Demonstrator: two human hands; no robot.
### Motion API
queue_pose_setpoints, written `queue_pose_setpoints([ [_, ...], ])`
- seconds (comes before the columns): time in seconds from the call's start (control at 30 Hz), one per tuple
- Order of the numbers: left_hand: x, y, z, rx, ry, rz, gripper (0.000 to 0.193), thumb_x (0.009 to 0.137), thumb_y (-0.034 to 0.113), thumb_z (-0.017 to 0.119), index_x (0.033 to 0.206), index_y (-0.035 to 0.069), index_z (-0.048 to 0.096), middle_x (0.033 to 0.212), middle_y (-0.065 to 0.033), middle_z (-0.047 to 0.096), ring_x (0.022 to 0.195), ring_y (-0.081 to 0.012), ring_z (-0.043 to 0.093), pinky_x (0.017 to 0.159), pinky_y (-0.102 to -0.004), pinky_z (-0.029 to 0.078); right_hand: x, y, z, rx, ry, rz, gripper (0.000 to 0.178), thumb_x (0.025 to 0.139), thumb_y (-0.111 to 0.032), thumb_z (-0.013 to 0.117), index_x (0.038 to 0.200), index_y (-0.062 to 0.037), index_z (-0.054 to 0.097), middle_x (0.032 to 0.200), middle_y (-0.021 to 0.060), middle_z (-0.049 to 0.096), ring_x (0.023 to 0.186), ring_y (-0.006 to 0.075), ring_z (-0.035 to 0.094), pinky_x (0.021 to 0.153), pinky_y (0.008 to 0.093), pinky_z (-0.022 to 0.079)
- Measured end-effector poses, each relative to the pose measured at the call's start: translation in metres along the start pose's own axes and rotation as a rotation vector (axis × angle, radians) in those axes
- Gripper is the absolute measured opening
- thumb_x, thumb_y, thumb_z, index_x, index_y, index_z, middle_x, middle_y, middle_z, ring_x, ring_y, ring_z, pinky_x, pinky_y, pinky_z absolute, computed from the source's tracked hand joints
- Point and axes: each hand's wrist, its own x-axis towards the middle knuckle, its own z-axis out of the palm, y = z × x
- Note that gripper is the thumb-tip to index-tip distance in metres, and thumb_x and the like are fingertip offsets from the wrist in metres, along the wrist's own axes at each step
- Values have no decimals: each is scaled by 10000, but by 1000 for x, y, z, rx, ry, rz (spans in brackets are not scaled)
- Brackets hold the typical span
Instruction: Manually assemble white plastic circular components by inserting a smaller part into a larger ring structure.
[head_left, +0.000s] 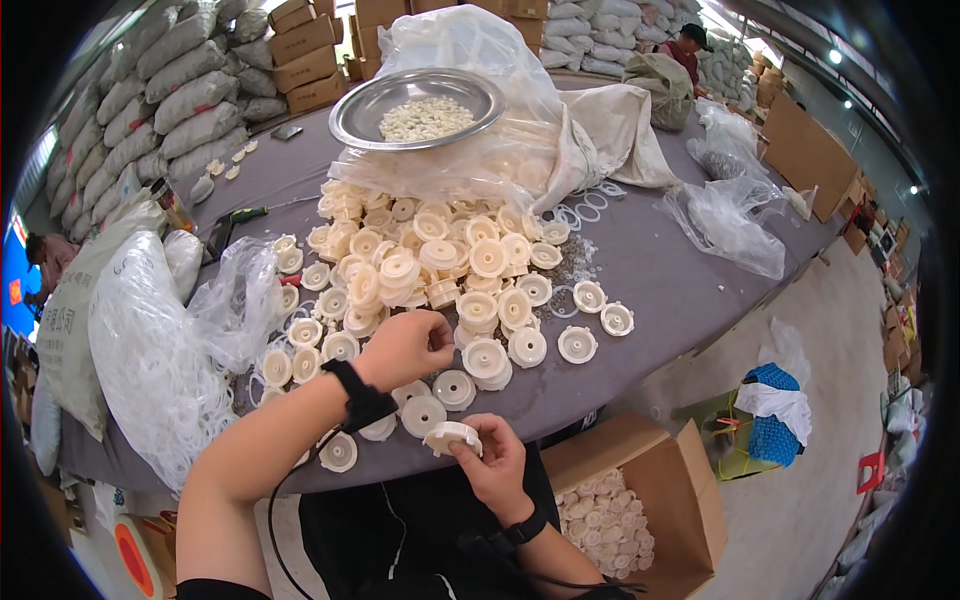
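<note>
Handling of one cream disc (450, 436) seems the step: right grip (494, 466) pinches its rim above the counter (650, 265); left grip (403, 350) curls by the pile (432, 254), its hold unclear. Next likely calls for steadiness.

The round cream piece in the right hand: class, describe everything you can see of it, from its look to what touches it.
The round cream piece looks like hard plastic. It is a shallow disc with a fairly thick edge, held at a slant, so it shows as a narrow oval. The right hand grips its right side between thumb and fingers. It appears over the near edge of the grey table; whether it touches the table cannot be told. Finer details are too small to make out.
</note>
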Motion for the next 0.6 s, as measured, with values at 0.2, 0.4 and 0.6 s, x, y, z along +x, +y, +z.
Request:
queue_pose_setpoints([
  [0.2, -76, 50, -31, -574, -62, -78, 118, 773, 94, 653, 870, 29, 636, 715, 7, 593, 657, -34, 547, 581, -185, 440, 5, -23, 2, -399, -104, -342, 200, 713, 68, 637, 867, -5, 532, 853, 95, 583, 781, 158, 568, 695, 256, 443],
  [0.4, -121, 48, -48, -587, -147, -8, 129, 778, 40, 640, 905, 20, 654, 785, -28, 625, 746, -82, 586, 657, -210, 468, 4, -46, 19, -598, -309, -637, 295, 585, 27, 671, 850, -34, 556, 807, 95, 593, 739, 247, 586, 666, 314, 485],
  [0.6, -144, 59, -62, -601, -218, -69, 94, 768, 31, 656, 860, 12, 663, 821, -42, 646, 739, -86, 594, 678, -211, 484, -5, -57, 35, -675, -465, -835, 352, 532, -9, 683, 868, -42, 585, 838, 69, 593, 762, 267, 589, 676, 348, 508],
])
